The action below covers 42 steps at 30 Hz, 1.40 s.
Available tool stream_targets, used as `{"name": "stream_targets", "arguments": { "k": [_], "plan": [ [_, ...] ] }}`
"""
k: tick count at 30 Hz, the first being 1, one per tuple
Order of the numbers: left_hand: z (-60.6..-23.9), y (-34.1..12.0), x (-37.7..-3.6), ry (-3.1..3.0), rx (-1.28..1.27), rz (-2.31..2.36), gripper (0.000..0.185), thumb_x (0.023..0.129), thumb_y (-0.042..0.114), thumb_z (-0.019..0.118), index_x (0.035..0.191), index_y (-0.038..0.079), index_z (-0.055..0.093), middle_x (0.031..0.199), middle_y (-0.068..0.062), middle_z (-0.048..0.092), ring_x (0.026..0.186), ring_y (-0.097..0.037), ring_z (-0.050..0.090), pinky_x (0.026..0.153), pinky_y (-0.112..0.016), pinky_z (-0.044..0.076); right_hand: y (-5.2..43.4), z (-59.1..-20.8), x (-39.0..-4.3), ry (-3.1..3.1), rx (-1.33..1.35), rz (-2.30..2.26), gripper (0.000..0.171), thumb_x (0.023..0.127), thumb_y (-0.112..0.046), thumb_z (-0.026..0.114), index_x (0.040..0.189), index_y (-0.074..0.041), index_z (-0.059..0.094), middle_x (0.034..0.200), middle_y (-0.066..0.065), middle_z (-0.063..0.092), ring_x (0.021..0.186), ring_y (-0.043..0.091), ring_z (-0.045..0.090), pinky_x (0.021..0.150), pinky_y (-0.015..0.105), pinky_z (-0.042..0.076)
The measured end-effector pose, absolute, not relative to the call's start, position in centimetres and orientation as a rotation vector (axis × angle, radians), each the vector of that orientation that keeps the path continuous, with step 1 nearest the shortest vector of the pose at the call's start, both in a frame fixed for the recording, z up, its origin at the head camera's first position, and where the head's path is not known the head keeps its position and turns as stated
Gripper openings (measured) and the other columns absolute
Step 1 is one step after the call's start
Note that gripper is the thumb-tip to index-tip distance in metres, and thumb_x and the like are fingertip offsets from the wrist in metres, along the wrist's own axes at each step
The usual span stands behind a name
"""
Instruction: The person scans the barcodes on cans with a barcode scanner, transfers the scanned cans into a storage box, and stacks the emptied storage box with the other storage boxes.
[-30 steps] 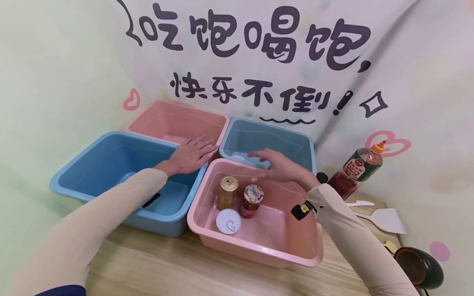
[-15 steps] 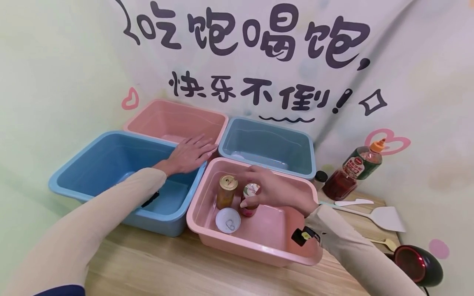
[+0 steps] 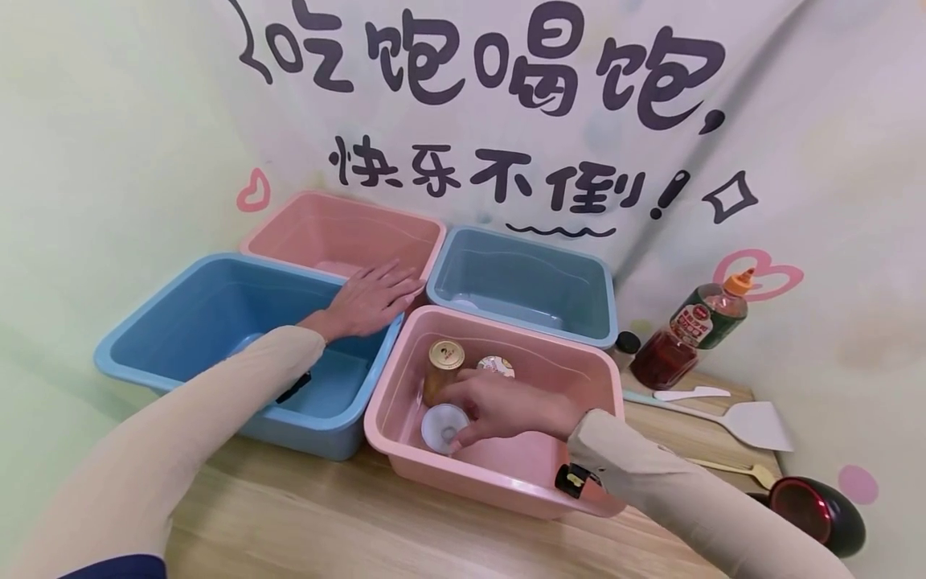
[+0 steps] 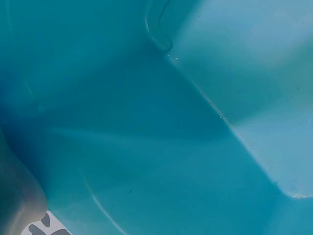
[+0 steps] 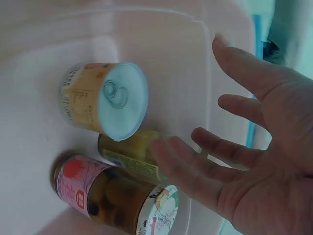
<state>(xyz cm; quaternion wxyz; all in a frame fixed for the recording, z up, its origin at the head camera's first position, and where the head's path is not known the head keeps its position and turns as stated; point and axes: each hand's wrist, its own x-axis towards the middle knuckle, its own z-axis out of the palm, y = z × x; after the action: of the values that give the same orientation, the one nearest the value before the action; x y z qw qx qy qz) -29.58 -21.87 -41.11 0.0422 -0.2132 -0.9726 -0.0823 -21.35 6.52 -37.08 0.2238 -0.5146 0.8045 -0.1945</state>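
Observation:
My right hand (image 3: 470, 410) reaches down into the near pink bin (image 3: 506, 486) with its fingers spread and straight. They hover over a tin can (image 3: 441, 422) with a white pull-tab lid; it grips nothing. In the right wrist view the right hand (image 5: 234, 152) is open beside the tin can (image 5: 115, 103), a jar of yellow fruit (image 5: 132, 154) and a red-labelled jar (image 5: 107, 196). Behind the hand stand the gold-lidded jar (image 3: 444, 362) and the patterned-lid jar (image 3: 496, 366), which is partly hidden. My left hand (image 3: 370, 299) lies flat on the rim of the big blue bin (image 3: 166, 310).
A second pink bin (image 3: 347, 233) and a smaller blue bin (image 3: 521, 277) stand against the wall. On the wooden table (image 3: 325, 523) to the right are a sauce bottle (image 3: 698, 330), a white spatula (image 3: 752, 426), a gold spoon (image 3: 745, 473) and a dark round device (image 3: 817, 515).
My right hand dropped from above the far rim of the pink bin, passed the jars and came toward me, down over the tin can. The left hand stayed put.

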Motion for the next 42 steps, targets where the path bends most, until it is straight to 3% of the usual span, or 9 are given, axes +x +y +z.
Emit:
{"name": "stream_targets", "arguments": {
  "k": [5, 9, 14, 23, 35, 42],
  "plan": [
    [-41.0, -21.9, -29.6, -2.974, -0.657, -0.261, 0.054, 0.105, 0.043, 0.038, 0.156, 0.025, 0.035, 0.164, -0.007, 0.031, 0.156, -0.034, 0.014, 0.125, -0.057, 0.011, 5.4, -38.1, -21.6, 2.239, -1.473, -0.411, 0.053, 0.08, -0.026, 0.085, 0.127, -0.01, 0.067, 0.122, 0.007, 0.067, 0.109, 0.02, 0.057, 0.091, 0.027, 0.052],
    [-41.1, -21.9, -29.6, -2.979, -0.647, -0.269, 0.054, 0.105, 0.044, 0.037, 0.156, 0.026, 0.035, 0.164, -0.006, 0.031, 0.156, -0.033, 0.013, 0.125, -0.056, 0.01, 4.5, -38.9, -21.7, 2.257, -1.453, -0.273, 0.051, 0.081, -0.026, 0.084, 0.127, -0.01, 0.068, 0.126, 0.004, 0.067, 0.114, 0.018, 0.057, 0.099, 0.031, 0.05],
    [-41.1, -21.8, -29.6, -2.978, -0.647, -0.281, 0.054, 0.105, 0.044, 0.036, 0.156, 0.027, 0.036, 0.164, -0.006, 0.032, 0.156, -0.032, 0.013, 0.126, -0.056, 0.01, 4.1, -39.8, -21.6, 2.226, -1.353, -0.155, 0.053, 0.082, -0.024, 0.083, 0.132, -0.015, 0.066, 0.128, 0.003, 0.064, 0.111, 0.016, 0.057, 0.094, 0.028, 0.052],
    [-41.2, -21.7, -29.7, -2.965, -0.664, -0.251, 0.055, 0.105, 0.044, 0.035, 0.156, 0.025, 0.035, 0.164, -0.006, 0.032, 0.156, -0.034, 0.016, 0.125, -0.056, 0.012, 4.0, -41.6, -21.9, 2.261, -1.534, -0.007, 0.049, 0.082, -0.025, 0.084, 0.127, -0.013, 0.068, 0.119, 0.006, 0.063, 0.103, 0.017, 0.057, 0.089, 0.026, 0.051],
    [-40.9, -21.8, -29.6, -2.964, -0.655, -0.259, 0.054, 0.105, 0.043, 0.037, 0.156, 0.025, 0.036, 0.164, -0.006, 0.032, 0.155, -0.035, 0.017, 0.125, -0.056, 0.012, 3.4, -42.6, -22.1, 2.306, -1.627, 0.104, 0.065, 0.078, -0.037, 0.086, 0.135, -0.02, 0.061, 0.121, 0.004, 0.063, 0.1, 0.015, 0.061, 0.083, 0.023, 0.055],
    [-40.9, -21.8, -29.6, -2.97, -0.655, -0.243, 0.054, 0.105, 0.042, 0.036, 0.156, 0.025, 0.035, 0.164, -0.007, 0.032, 0.155, -0.036, 0.018, 0.125, -0.057, 0.012, 3.1, -43.0, -22.2, 2.281, -1.653, 0.168, 0.063, 0.077, -0.036, 0.086, 0.133, -0.024, 0.06, 0.126, 0.004, 0.06, 0.104, 0.017, 0.061, 0.083, 0.028, 0.056]
  ]
}}
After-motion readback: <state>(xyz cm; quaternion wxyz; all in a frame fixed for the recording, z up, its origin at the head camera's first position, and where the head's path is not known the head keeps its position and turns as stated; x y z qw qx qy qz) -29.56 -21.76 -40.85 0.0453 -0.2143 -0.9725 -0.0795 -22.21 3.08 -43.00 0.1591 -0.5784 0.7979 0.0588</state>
